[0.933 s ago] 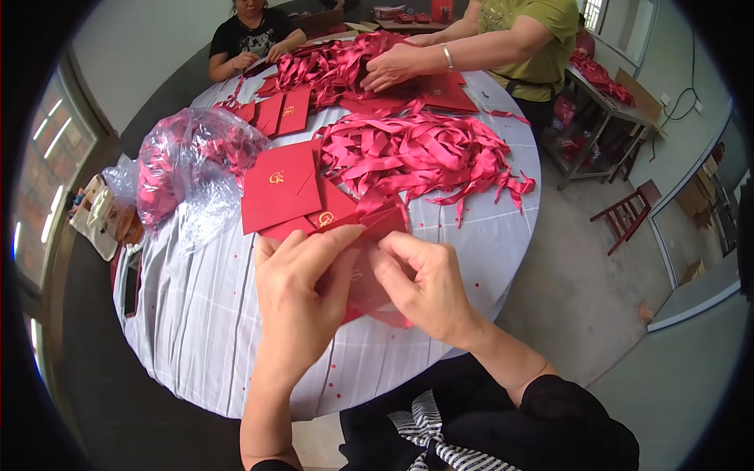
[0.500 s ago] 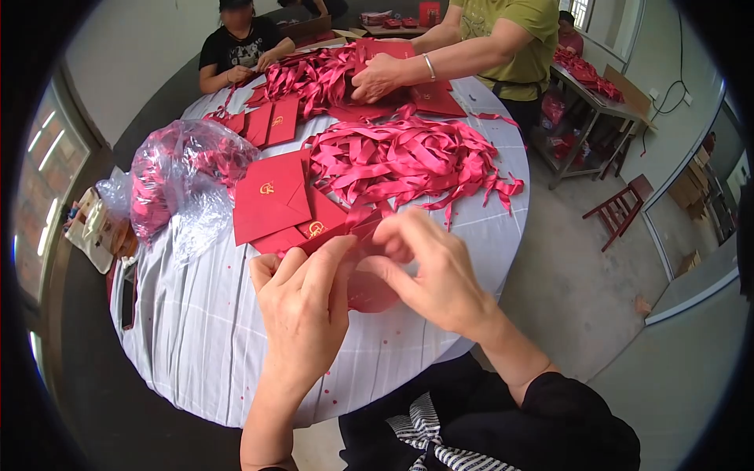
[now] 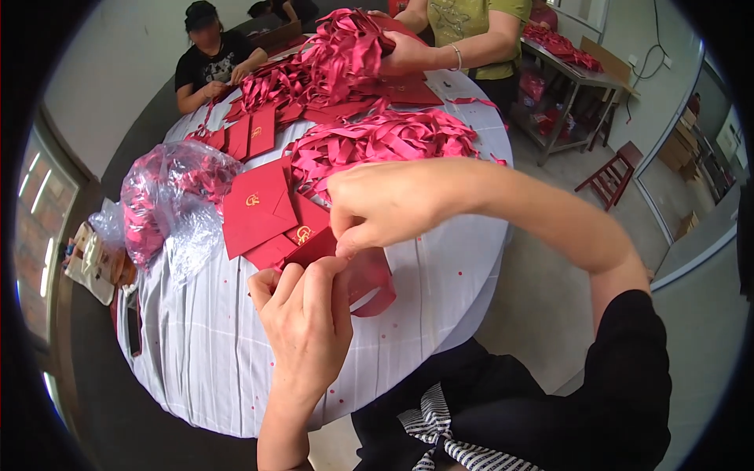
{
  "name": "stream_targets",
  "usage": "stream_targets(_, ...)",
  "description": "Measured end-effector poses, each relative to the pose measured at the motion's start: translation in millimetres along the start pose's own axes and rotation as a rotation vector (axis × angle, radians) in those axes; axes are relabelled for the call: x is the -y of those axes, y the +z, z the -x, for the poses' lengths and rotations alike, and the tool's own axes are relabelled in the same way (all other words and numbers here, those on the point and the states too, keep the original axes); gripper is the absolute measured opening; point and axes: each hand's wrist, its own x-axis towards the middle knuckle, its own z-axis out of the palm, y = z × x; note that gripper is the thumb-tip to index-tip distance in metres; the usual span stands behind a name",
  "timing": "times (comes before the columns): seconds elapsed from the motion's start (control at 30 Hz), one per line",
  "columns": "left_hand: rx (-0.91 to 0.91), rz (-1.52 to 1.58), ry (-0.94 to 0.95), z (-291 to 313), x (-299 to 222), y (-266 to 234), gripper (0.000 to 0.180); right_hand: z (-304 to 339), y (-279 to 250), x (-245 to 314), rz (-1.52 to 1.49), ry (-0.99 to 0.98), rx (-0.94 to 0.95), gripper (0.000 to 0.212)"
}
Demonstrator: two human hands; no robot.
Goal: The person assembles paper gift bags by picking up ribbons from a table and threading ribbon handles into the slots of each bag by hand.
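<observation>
Above the near part of the round table, my left hand is closed in a pinch on the edge of a red paper envelope. My right hand bends in over it from the right, fingertips pinched together beside the left ones. A loop of red ribbon, partly see-through with blur, hangs below my fingers. It seems to run into the right fingertips, though the grip itself is hidden. Just beyond my hands lie red envelopes with gold emblems, and a heap of red ribbons.
At left, a clear plastic bag holds more red pieces. Across the table, a person in green holds a ribboned bundle; another in black sits working. A side table and a reddish stool stand at right.
My right hand has swung left and over the envelope, its forearm now lying across the view. The ribbon heap held by the person in green has been lifted. The whole view has shifted slightly.
</observation>
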Motion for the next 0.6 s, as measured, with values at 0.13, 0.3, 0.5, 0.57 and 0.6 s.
stream_targets(0.13,0.004,0.004,-0.013,1.6,-1.1,1.2,0.015,-5.2,-4.4,5.8,-0.088,0.055,0.022,0.018)
stream_targets(0.3,0.009,0.036,-0.03,-1.5,3.5,-1.5,0.017,-7.2,25.3,-16.9,-0.212,-0.128,-0.319,0.017)
stream_targets(0.5,-0.002,0.071,-0.055,-2.1,6.9,0.1,0.017,-7.9,5.4,-14.5,-0.541,0.039,-0.493,0.017)
stream_targets(0.57,0.013,0.07,-0.063,-4.6,7.0,-0.5,0.016,-12.6,4.1,-24.2,-0.532,-0.076,-0.566,0.02)
stream_targets(0.6,0.03,0.074,-0.071,-4.7,7.1,-0.8,0.016,-17.0,3.5,-27.4,-0.64,-0.09,-0.592,0.019)
